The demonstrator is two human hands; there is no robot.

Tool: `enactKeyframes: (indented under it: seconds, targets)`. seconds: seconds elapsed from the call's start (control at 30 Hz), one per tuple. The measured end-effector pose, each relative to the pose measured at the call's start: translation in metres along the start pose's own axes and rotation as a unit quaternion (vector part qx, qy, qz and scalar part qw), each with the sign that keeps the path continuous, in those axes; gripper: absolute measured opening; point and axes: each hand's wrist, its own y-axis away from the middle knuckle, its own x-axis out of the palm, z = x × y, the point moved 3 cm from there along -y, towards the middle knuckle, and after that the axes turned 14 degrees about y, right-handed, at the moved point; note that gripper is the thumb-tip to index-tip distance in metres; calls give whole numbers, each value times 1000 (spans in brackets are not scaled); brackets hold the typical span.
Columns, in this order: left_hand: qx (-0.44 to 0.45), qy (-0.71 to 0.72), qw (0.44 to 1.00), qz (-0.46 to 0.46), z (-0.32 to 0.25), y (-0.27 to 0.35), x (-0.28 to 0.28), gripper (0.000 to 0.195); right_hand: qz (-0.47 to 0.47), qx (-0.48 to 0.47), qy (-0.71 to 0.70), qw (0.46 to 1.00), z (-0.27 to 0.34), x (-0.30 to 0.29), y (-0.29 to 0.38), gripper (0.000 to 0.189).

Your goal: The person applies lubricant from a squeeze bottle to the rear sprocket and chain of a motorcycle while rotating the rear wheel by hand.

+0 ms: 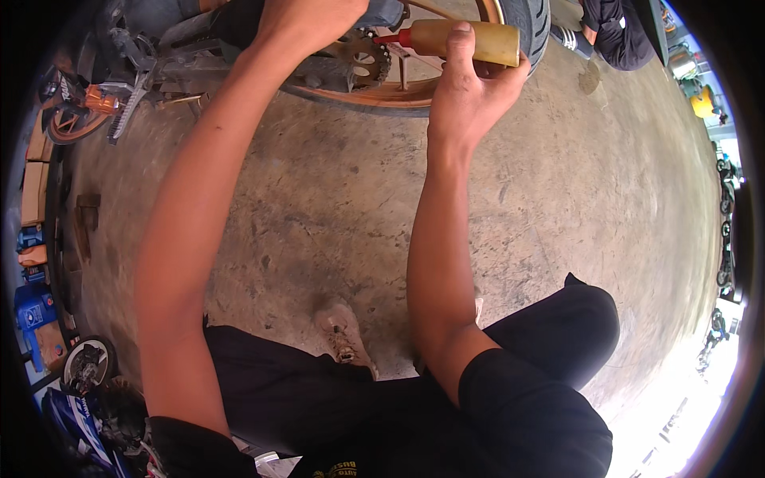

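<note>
In my right hand [478, 77] is a yellowish squeeze bottle [463, 42] with a red nozzle. The bottle lies nearly level, and its tip points left at the rear sprocket [367, 63] of a motorcycle, where a chain runs around the teeth. Behind the sprocket is the wheel's copper-coloured rim [412, 95] with a black tyre [532, 27]. My left hand [317, 18] is at the top edge, left of the nozzle, over the swingarm area; its fingers are cut off or hidden, so what it touches does not show.
Concrete floor [334, 197] lies under the wheel. Another person's leg and shoe [574, 42] are at the upper right. A footpeg bracket [128, 107] juts out at the upper left. Bottles and boxes line a shelf [51, 239] at far left, above a blue motorcycle [83, 424].
</note>
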Motion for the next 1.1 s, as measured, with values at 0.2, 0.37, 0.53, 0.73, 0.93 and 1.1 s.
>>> enactKeyframes:
  seconds: [0.2, 0.37, 0.53, 0.73, 0.93, 1.1]
  targets:
    - [30, -6, 995, -94, 19, -19, 6, 34, 20, -30, 16, 999, 0, -2, 3, 38]
    - [-63, -55, 992, -96, 7, -35, 10, 37, 28, -16, -8, 999, 5, -4, 5, 37]
    - [-69, -77, 985, -140, 15, -39, 6, 44, 39, -9, -15, 999, -3, -4, 2, 35]
    - [44, -127, 957, -258, 19, -31, 11, 51, 31, 42, 14, 999, 17, -4, -2, 25]
    - [27, -122, 956, -267, 28, -24, 20, 49, 25, 63, -5, 998, 16, -5, 0, 25]
    - [-90, -150, 977, -120, -13, -12, 24, 49, 20, 64, -19, 998, 13, -6, -2, 27]
